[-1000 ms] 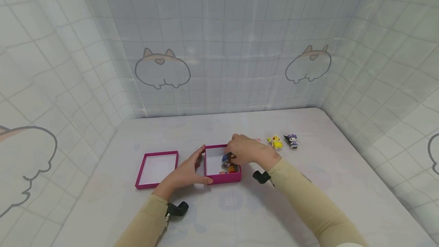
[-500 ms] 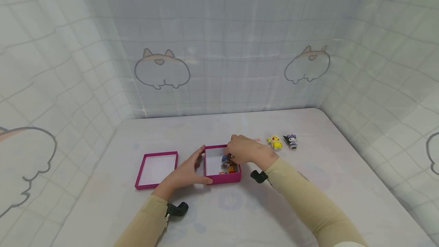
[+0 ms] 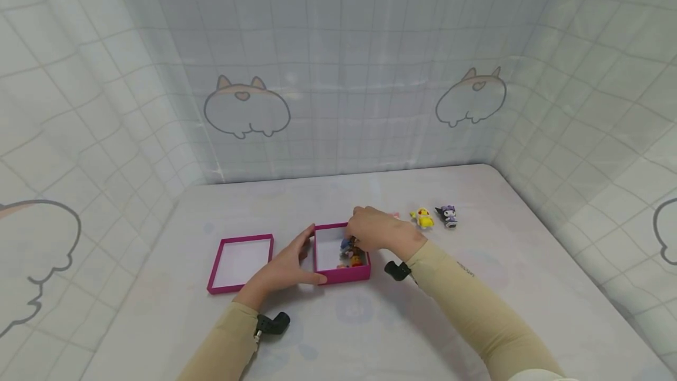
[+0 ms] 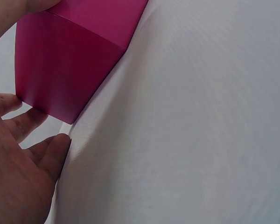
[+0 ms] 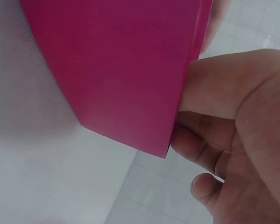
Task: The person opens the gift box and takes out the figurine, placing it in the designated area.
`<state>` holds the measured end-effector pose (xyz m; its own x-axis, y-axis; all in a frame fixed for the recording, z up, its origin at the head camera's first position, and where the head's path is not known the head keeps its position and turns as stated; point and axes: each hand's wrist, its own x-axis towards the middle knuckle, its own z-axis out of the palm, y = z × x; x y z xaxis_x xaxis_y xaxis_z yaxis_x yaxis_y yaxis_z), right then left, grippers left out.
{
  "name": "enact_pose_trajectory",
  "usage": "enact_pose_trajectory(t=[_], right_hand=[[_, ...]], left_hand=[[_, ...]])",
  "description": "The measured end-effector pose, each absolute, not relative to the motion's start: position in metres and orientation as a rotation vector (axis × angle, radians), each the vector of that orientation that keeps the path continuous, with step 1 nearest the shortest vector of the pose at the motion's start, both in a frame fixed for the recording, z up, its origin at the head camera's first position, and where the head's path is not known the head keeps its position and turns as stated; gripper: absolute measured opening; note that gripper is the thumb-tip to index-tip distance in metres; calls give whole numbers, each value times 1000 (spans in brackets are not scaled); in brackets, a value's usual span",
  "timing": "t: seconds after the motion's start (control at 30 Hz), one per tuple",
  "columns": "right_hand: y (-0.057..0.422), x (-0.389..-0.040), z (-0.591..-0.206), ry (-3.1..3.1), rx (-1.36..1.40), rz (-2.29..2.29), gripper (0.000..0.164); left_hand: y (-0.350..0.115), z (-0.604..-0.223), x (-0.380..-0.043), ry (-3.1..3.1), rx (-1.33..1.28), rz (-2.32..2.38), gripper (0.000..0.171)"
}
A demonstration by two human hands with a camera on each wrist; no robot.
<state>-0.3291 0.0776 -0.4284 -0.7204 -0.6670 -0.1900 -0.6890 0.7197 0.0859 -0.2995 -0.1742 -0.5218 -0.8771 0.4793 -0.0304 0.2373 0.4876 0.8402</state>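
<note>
A magenta box [image 3: 346,276] with a white inside stands open-topped on the table. Along its left side my left hand [image 3: 285,263] grips it, thumb at the near left corner and fingers toward the far left corner. My right hand [image 3: 382,231] reaches over the right wall, its fingertips down inside. In the right wrist view the thumb [image 5: 210,86] crosses the rim. I cannot tell whether these fingers hold anything. Small toy figurines lie along the box's right side, among them a blue one [image 3: 346,246] and a red-and-yellow one [image 3: 357,260].
A shallow magenta-edged lid [image 3: 214,269] lies left of the box, white inside up. Beyond the right forearm are a yellow figurine [image 3: 424,218] and a purple, black and white figurine [image 3: 449,216]. Part of a pink thing [image 3: 395,214] shows behind the right hand.
The head view shifts slightly. Both hands, the box and the figurines keep nearly the same places; the right hand stays over the box's right side with only a slight shift.
</note>
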Motion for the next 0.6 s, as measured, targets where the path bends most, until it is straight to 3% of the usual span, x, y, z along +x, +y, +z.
enact_pose_trajectory(t=[0.3, 0.6], right_hand=[[81, -333, -425, 2798, -1116, 124, 22], [94, -341, -425, 2787, -1128, -268, 25]], left_hand=[[-175, -521, -300, 2469, 599, 1336, 127], [-174, -522, -301, 2462, 619, 1349, 126]])
